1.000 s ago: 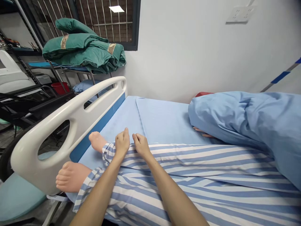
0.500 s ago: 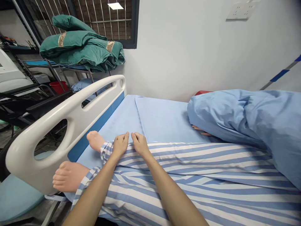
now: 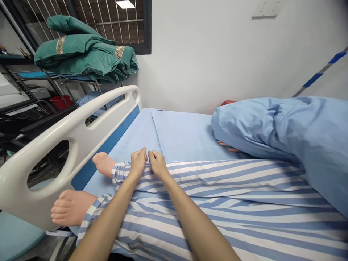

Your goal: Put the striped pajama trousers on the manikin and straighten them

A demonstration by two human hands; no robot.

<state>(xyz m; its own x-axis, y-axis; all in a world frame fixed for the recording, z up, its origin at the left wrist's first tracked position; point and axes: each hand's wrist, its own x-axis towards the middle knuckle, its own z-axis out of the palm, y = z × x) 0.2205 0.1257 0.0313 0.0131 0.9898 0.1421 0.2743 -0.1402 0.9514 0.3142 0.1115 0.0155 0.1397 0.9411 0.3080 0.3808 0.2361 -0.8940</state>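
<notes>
Blue-and-white striped trousers (image 3: 217, 221) beneath the hands (image 3: 138, 163), plain pale blue sheet (image 3: 187, 136) just beyond them, mid-blue bedding (image 3: 280, 127) to their right, dark green quilt (image 3: 84, 58) with gold key-pattern bands well beyond, white footboard (image 3: 78, 139) with a blue strip to their left

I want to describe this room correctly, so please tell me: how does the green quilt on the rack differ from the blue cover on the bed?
The green quilt is dark with gold patterned bands; the blue cover is plain light blue. The green quilt sits folded on a metal rack, while the blue cover lies bunched on the bed sheet, over a manikin's hand. Both are soft, rumpled fabric.
</notes>
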